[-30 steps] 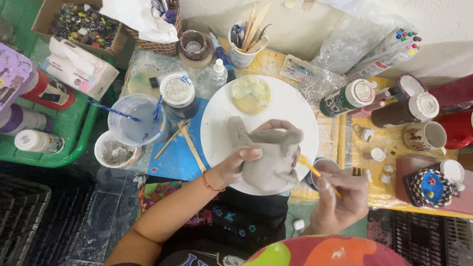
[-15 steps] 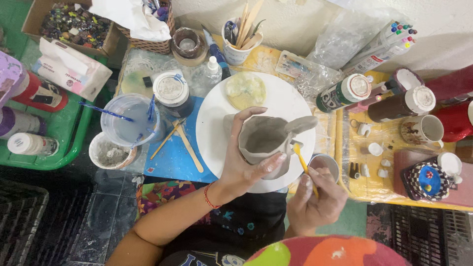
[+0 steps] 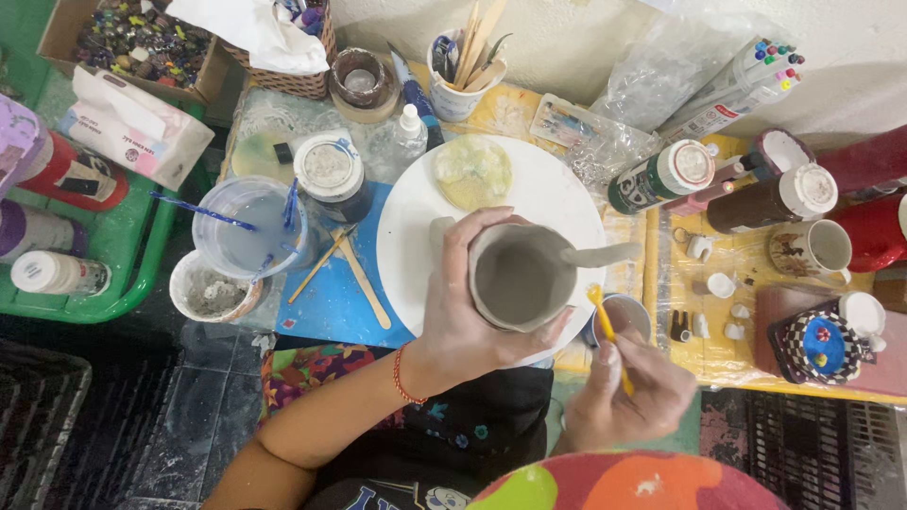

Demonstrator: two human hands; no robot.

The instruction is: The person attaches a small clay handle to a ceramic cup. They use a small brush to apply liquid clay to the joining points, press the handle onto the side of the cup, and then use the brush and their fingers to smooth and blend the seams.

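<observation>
Left hand wraps the grey clay cup, fingers around its left wall, thumb along the near side; cup held tilted above the near edge of the white plate, mouth open toward the camera. Cup's handle sticks out to the right, long axis roughly level. Left of the plate: clear water tub with blue brushes, small bowl below it, wooden sticks on a blue mat. Yellow-green disc lies at the plate's far side. Right hand, right of and nearer than the cup, clenched on a yellow brush; tip points up toward the cup's right wall, just beside it. Small cup sits behind the brush, off the plate's right edge.
</observation>
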